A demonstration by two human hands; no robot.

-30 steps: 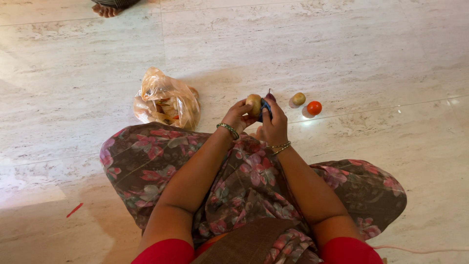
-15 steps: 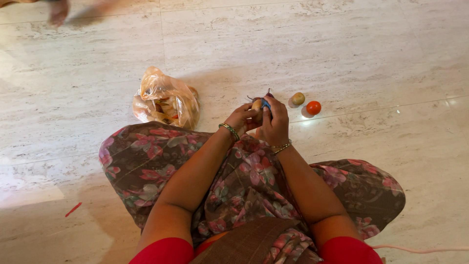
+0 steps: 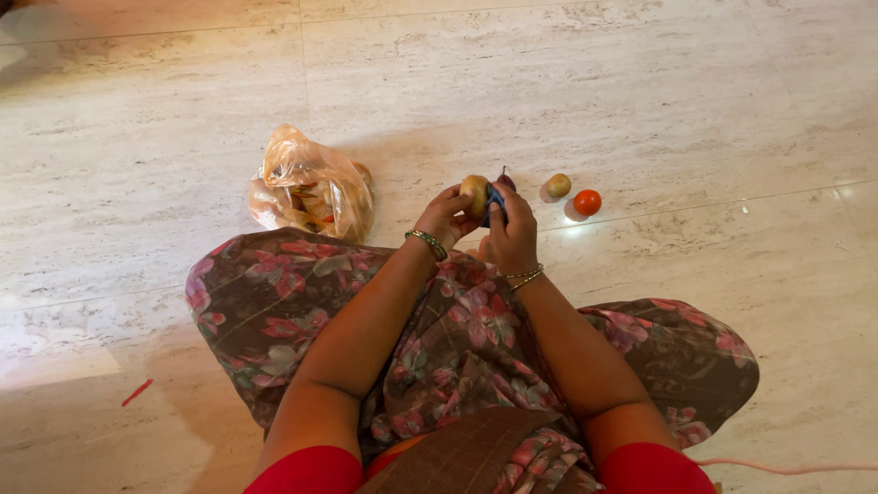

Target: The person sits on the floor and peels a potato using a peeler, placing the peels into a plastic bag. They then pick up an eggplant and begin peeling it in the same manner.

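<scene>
I sit on a pale stone floor with a flowered cloth over my lap. My left hand (image 3: 445,215) holds a small tan potato (image 3: 474,190) up by the fingertips. My right hand (image 3: 512,233) grips a blue-handled peeler (image 3: 495,197) pressed against the potato's right side. Both wrists wear bangles. On the floor just right of my hands lie a second small potato (image 3: 559,185) and a red tomato (image 3: 588,202).
A crumpled translucent plastic bag (image 3: 311,187) with vegetables inside lies on the floor to the left of my hands. A small red scrap (image 3: 139,392) lies at the lower left. A thin cord (image 3: 786,467) runs along the floor at the lower right.
The potato has turned in my left hand and shows more above the fingers than half a second ago. Another person's foot at the top left edge has left the view.
</scene>
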